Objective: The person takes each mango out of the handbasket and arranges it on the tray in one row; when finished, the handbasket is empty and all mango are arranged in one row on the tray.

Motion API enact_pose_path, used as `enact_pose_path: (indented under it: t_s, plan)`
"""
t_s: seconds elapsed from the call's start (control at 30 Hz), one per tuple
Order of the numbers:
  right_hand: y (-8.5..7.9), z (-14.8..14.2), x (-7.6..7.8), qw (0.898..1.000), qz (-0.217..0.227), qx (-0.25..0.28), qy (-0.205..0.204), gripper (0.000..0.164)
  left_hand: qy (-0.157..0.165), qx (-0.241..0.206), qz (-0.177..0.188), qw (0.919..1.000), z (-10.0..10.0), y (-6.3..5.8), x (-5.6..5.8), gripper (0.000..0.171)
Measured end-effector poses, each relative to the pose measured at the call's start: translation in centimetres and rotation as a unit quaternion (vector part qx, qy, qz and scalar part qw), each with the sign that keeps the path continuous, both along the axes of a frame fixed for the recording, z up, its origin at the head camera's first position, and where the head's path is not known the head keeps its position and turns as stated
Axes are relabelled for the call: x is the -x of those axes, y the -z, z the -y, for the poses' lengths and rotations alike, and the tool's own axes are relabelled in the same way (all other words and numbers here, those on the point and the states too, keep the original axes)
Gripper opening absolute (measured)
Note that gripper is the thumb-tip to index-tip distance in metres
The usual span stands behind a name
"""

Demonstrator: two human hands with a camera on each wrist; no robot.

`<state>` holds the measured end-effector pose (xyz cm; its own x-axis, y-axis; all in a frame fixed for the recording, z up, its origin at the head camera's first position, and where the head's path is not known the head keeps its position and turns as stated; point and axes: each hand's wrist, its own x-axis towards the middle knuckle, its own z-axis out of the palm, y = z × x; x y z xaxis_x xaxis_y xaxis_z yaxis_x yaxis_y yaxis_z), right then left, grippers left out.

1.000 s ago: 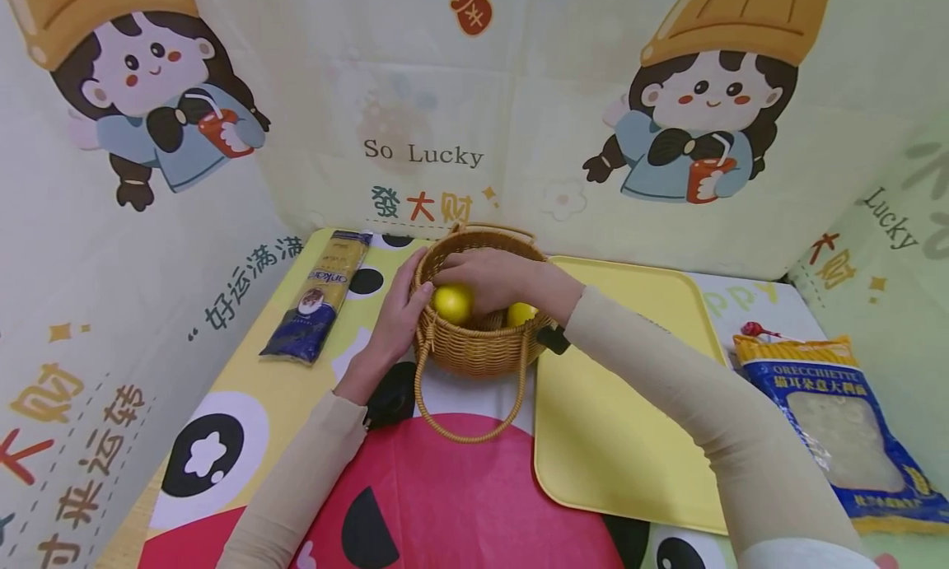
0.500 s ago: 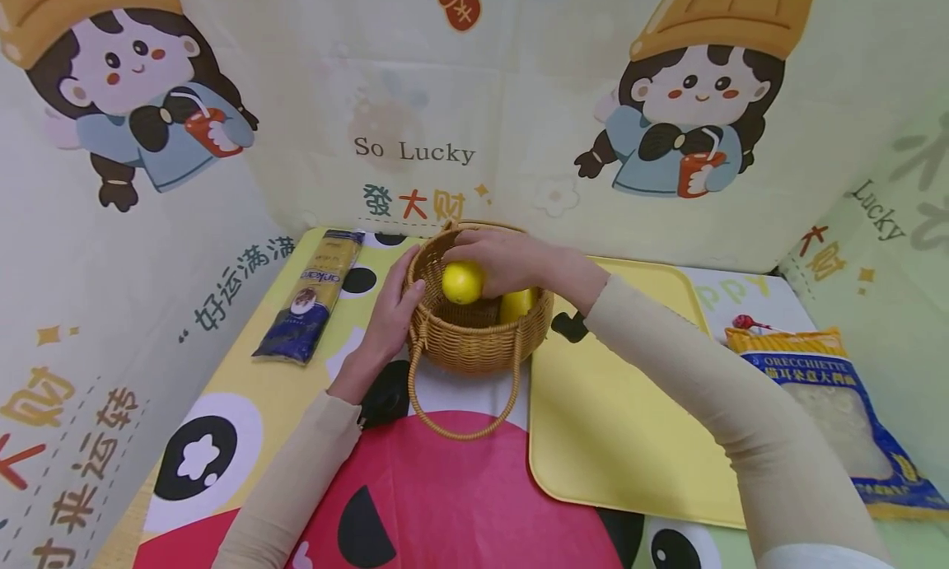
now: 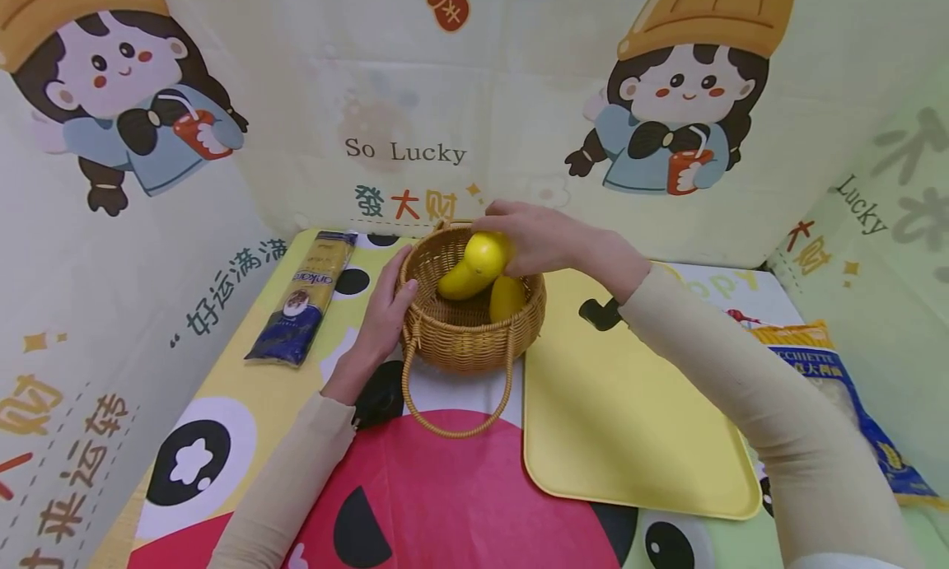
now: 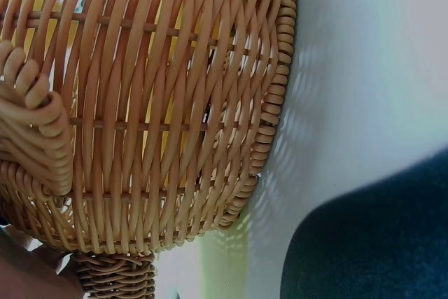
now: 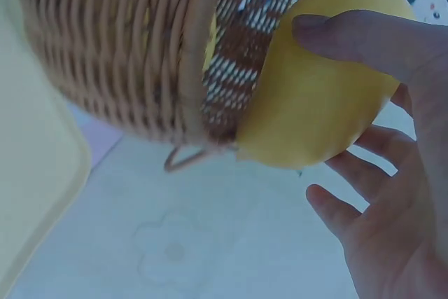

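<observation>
A wicker basket (image 3: pixel 474 347) stands upright at the back middle of the table, one handle folded down over its front. At its left side my left hand (image 3: pixel 381 314) holds the rim. Above the basket's opening, my right hand (image 3: pixel 547 240) grips a yellow mango (image 3: pixel 486 254) between thumb and fingers; the right wrist view shows the thumb lying across this mango (image 5: pixel 315 96). Inside the basket lie another mango (image 3: pixel 461 284) and a third yellow fruit (image 3: pixel 507 299) like it. The left wrist view is filled by the woven wall (image 4: pixel 154 117), with a bit of hand at its lower left corner.
A yellow tray (image 3: pixel 630 437) lies right of the basket. Beyond it, a blue and orange pasta bag (image 3: pixel 838 380) is partly behind my right sleeve. A long pasta packet (image 3: pixel 304 301) lies on the left. Printed cloth (image 3: pixel 415 83) walls the table's back and sides.
My right hand has lifted the mango from inside the basket up to above its rim, moving up and slightly right. The fruit left inside now shows. My left hand stays at the rim.
</observation>
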<state>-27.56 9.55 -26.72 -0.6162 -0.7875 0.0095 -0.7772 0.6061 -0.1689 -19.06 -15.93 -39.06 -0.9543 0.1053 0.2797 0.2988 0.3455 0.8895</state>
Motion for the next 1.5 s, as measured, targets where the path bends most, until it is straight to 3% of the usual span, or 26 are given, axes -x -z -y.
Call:
enact_pose_path:
  t_s: [0.27,0.63,0.97,1.5]
  plan:
    - [-0.1,-3.0,0.6,0.998,0.012,0.031,0.057,0.065,-0.002,-0.002,-0.007,1.0,0.3,0.0,0.0,0.059]
    - [2.2,-6.4,1.6,0.986,0.009,0.074,0.15,0.068,-0.001,-0.009,-0.008,0.9999,0.4,0.3,0.1,0.059]
    - [4.8,-8.5,2.4,0.97,0.038,0.081,0.228,0.069,0.002,-0.008,-0.011,0.9999,0.2,0.3,0.0,0.059]
    - [10.4,-10.2,3.5,0.948,0.065,0.06,0.304,0.055,0.004,-0.009,-0.005,0.9999,0.0,0.3,0.1,0.059]
